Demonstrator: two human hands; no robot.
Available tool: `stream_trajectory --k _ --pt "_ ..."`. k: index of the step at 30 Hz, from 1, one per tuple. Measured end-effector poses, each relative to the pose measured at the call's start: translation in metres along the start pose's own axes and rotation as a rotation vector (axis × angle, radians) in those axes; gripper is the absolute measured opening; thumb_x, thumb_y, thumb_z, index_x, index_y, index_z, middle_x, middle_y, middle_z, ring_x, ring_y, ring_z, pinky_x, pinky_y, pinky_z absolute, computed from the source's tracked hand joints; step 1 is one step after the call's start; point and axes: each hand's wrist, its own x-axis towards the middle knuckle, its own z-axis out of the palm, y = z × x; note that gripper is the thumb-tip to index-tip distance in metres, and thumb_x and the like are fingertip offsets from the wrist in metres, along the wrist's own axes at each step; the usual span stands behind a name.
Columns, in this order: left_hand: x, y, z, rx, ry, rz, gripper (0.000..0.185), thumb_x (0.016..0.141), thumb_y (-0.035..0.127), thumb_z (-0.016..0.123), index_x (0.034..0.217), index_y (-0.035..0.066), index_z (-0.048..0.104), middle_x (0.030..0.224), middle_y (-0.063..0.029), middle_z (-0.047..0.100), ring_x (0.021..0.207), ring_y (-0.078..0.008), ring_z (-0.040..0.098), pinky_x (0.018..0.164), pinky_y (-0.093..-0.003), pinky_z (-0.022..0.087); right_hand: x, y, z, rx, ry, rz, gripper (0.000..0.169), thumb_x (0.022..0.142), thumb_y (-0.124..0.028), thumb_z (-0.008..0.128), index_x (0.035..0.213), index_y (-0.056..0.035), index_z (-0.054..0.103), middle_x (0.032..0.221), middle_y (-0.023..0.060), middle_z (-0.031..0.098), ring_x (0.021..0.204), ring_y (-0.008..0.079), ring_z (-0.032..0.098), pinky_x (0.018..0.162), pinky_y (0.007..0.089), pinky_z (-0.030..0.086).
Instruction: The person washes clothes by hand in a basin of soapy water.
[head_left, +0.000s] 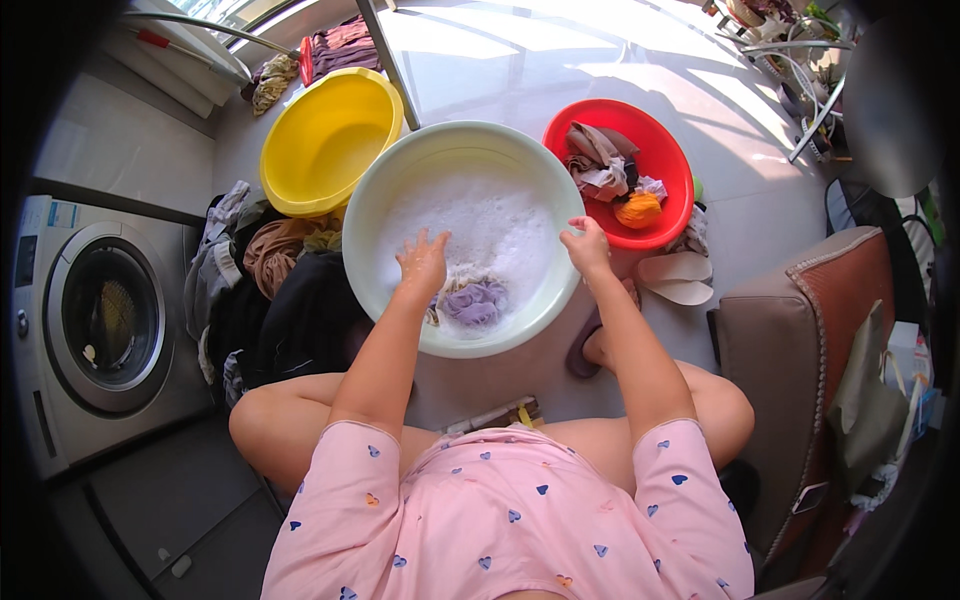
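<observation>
A large pale green plastic basin (390, 327) stands in front of me, with white suds (480, 202) inside. Near its close edge a bunched lavender cloth (474, 301) pokes out of the foam, beside cream-coloured fabric. My left hand (423, 259), wet and with fingers spread, hovers over the suds to the left of that cloth and holds nothing. By the basin's right rim is my right hand (587, 244), its fingers curled; whether it touches the rim or holds anything I cannot tell.
A yellow plastic basin (330, 142) stands behind left, above heaped clothes (277, 262). A red basin (679, 165) with garments is at the right, near pale slippers (675, 277). A front-loading washing machine (109, 315) is far left; a brown upholstered seat (772, 345) is on the right.
</observation>
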Motion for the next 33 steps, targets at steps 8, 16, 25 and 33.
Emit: stream_trajectory --k 8,16,25,33 --pt "-0.022 -0.044 0.002 -0.429 -0.088 0.009 0.035 0.077 0.009 0.063 0.111 0.015 0.058 0.11 -0.0157 0.059 0.102 -0.0333 0.056 0.083 -0.0409 0.046 -0.049 0.029 0.091 -0.608 -0.521 -0.443 0.04 0.067 -0.018 0.074 0.104 -0.0065 0.062 0.103 0.0156 0.062 0.095 0.0291 0.059 0.083 0.0363 0.047" --pt "-0.035 -0.058 -0.001 -0.576 -0.16 -0.15 0.034 0.077 -0.001 0.062 0.109 0.008 0.059 0.111 -0.0162 0.06 0.106 -0.0295 0.056 0.089 -0.0347 0.044 -0.072 0.06 0.133 -0.761 -0.635 -0.545 0.04 0.063 -0.01 0.066 0.103 -0.0066 0.065 0.096 0.0185 0.064 0.092 0.0314 0.06 0.083 0.0377 0.048" --pt "-0.026 -0.078 0.064 -0.177 0.031 -0.005 0.04 0.077 0.0 0.056 0.116 0.004 0.056 0.113 -0.0199 0.057 0.111 -0.0346 0.05 0.095 -0.0392 0.04 -0.062 -0.053 0.074 -0.492 -0.462 -0.118 0.033 0.061 -0.008 0.057 0.092 -0.0036 0.068 0.082 0.0207 0.065 0.073 0.0323 0.063 0.069 0.0347 0.051" --pt "-0.009 -0.075 0.064 -0.321 -0.011 -0.087 0.021 0.086 0.018 0.047 0.098 0.006 0.06 0.092 -0.0192 0.063 0.088 -0.0394 0.059 0.079 -0.0464 0.047 -0.05 0.019 0.083 -0.772 -0.607 -0.457 0.028 0.061 -0.007 0.063 0.089 -0.0047 0.067 0.092 0.0167 0.06 0.09 0.0317 0.058 0.08 0.0347 0.047"
